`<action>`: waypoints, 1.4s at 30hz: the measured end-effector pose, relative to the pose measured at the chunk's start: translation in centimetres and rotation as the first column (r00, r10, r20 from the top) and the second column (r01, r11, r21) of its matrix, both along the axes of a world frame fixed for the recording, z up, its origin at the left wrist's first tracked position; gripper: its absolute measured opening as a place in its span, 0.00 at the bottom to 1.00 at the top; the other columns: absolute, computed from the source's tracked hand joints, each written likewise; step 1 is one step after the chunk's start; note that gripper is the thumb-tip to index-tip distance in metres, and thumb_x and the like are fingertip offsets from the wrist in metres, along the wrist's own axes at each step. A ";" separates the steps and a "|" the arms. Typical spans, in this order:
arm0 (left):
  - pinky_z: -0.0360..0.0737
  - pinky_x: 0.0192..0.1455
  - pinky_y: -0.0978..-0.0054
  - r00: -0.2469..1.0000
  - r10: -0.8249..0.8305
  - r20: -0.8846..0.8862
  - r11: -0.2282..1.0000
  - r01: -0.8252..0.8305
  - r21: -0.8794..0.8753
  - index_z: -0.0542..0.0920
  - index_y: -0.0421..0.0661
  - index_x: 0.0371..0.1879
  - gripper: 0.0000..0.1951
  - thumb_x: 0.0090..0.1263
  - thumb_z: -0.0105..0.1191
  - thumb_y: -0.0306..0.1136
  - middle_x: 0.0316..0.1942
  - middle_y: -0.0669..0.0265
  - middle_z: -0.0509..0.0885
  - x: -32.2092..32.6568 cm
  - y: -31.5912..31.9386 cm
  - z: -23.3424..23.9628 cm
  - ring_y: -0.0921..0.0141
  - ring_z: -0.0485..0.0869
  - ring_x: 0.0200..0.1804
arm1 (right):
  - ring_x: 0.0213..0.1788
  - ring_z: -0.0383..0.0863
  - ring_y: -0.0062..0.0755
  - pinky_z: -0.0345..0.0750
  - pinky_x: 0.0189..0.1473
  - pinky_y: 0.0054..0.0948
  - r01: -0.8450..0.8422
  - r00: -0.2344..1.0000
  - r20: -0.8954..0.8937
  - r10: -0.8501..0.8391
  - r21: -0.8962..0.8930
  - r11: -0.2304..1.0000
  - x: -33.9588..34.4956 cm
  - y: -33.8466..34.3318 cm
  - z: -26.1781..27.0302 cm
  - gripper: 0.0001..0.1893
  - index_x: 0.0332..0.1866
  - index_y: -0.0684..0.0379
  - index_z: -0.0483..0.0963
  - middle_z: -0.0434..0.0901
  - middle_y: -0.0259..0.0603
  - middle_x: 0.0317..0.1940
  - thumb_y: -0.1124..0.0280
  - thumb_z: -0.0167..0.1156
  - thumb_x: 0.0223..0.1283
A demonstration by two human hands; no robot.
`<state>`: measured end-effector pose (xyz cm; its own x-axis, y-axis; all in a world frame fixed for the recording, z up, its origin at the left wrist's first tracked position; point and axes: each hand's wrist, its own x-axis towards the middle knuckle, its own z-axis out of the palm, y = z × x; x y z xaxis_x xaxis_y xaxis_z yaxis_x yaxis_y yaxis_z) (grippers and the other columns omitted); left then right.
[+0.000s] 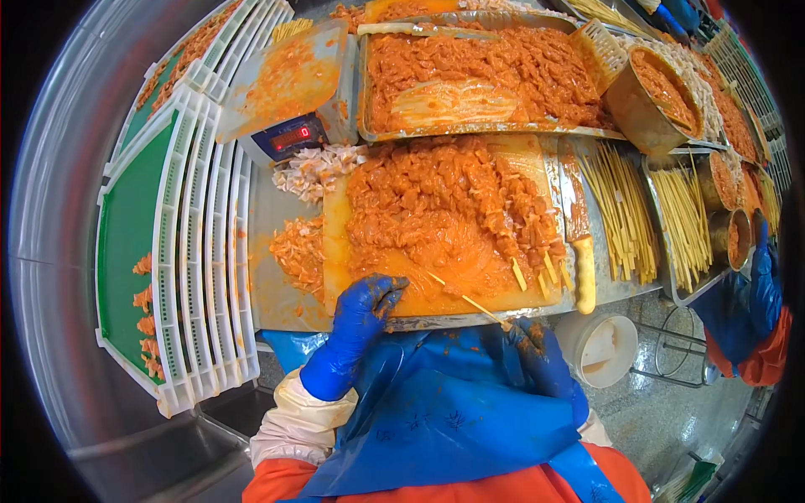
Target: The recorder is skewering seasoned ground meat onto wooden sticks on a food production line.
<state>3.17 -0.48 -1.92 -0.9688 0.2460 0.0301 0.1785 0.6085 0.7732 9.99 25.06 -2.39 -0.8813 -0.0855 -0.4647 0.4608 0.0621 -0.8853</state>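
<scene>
My right hand, in a soiled blue glove, grips the flat end of a bamboo skewer at the near edge of a yellow cutting board. The skewer points up and left, with a small bit of meat along it. My left hand, gloved in blue, has its fingers curled at the board's near left edge; whether something is pinched in them cannot be told. Orange marinated meat pieces cover much of the board. Several loaded meat skewers lie at its right side, flat ends towards me.
A yellow-handled knife and loose bamboo skewers lie right of the board. Beyond stand a meat tray, a scale and a metal pot. White stacked trays rise at left. A co-worker's gloved hand shows far right.
</scene>
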 end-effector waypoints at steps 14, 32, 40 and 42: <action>0.72 0.34 0.73 0.985 -0.051 -0.163 0.984 0.021 -0.179 0.76 0.44 0.34 0.11 0.49 0.54 0.26 0.27 0.60 0.76 0.0 -0.4 0.2 0.64 0.75 0.31 | 0.29 0.68 0.24 0.65 0.33 0.22 -0.171 0.981 0.088 0.171 -0.006 0.985 -1.3 -0.9 1.4 0.10 0.34 0.64 0.71 0.71 0.38 0.24 0.67 0.49 0.53; 0.73 0.32 0.70 0.792 -0.590 -0.157 0.761 0.480 -0.436 0.75 0.53 0.35 0.12 0.50 0.47 0.31 0.30 0.68 0.76 -3.1 -3.2 -0.3 0.66 0.75 0.33 | 0.34 0.68 0.23 0.65 0.39 0.22 -0.146 0.960 0.200 0.194 -0.230 0.962 -3.3 -1.9 3.1 0.12 0.38 0.65 0.70 0.72 0.38 0.32 0.67 0.48 0.54; 0.72 0.29 0.71 0.850 -0.482 -0.212 0.840 0.379 -0.388 0.76 0.53 0.35 0.14 0.46 0.55 0.32 0.25 0.67 0.76 -3.1 -3.8 0.6 0.67 0.76 0.30 | 0.30 0.66 0.26 0.64 0.34 0.24 -0.330 0.936 0.097 0.337 -0.077 0.941 -3.1 -2.7 1.0 0.10 0.31 0.61 0.69 0.69 0.37 0.24 0.65 0.48 0.53; 0.72 0.29 0.71 0.863 -0.478 -0.165 0.836 0.390 -0.385 0.76 0.52 0.34 0.13 0.46 0.56 0.32 0.25 0.67 0.76 -3.2 -4.6 0.5 0.66 0.76 0.29 | 0.29 0.66 0.26 0.64 0.32 0.24 -0.310 0.940 0.127 0.316 -0.065 0.948 -3.2 -2.7 1.5 0.10 0.29 0.61 0.69 0.68 0.37 0.23 0.65 0.48 0.53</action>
<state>-0.02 -5.06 -1.40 -0.7302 0.6769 0.0923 0.6403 0.6309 0.4381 6.79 22.39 -0.93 -0.7364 -0.3697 -0.5665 0.5389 0.1857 -0.8217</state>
